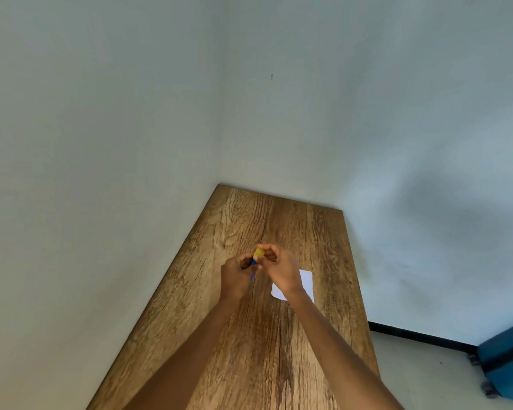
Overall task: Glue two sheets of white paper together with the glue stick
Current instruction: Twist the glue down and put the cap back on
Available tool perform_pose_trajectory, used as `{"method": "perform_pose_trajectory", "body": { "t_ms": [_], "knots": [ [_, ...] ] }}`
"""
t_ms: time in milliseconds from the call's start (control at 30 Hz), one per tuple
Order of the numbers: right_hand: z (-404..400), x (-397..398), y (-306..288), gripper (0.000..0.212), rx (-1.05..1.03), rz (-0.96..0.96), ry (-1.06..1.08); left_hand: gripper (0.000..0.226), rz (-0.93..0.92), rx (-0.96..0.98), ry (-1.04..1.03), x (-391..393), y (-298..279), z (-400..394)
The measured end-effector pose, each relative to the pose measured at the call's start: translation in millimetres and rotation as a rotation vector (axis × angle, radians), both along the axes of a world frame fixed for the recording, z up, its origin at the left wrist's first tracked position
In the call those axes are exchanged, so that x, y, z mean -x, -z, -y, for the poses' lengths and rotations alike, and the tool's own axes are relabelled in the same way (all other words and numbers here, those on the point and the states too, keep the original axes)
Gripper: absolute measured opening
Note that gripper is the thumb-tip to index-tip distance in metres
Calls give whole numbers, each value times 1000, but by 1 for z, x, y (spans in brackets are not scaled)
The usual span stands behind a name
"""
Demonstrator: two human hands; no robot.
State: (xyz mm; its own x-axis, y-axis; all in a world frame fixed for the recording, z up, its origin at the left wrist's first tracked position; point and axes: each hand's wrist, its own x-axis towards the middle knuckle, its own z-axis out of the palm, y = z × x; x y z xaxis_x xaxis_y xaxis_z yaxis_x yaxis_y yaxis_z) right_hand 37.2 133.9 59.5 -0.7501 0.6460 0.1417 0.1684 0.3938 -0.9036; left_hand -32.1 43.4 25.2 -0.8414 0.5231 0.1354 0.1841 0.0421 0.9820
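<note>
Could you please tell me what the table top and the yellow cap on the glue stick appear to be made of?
Table top: wood or wood-look laminate, matte, judging by the printed-looking oak grain. Yellow cap: probably smooth plastic, given its even, solid colour; too small to confirm.

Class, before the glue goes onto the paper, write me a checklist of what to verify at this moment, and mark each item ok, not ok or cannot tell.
1. Glue stick held in a firm grip by the left hand: ok.
2. Right hand on the yellow cap: ok.
3. Cap fully off: cannot tell, fingers hide the joint.
4. White paper lying flat on the wooden table: ok.
5. Two sheets present: cannot tell, the right forearm covers part.
6. Glue already on the paper: cannot tell.
</note>
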Motion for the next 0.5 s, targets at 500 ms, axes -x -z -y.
{"method": "perform_pose_trajectory", "body": {
  "t_ms": [500],
  "knots": [
    [-10,-15,44,34,-106,198,-56,26,57,15,53,9,16,-15]
  ]
}}
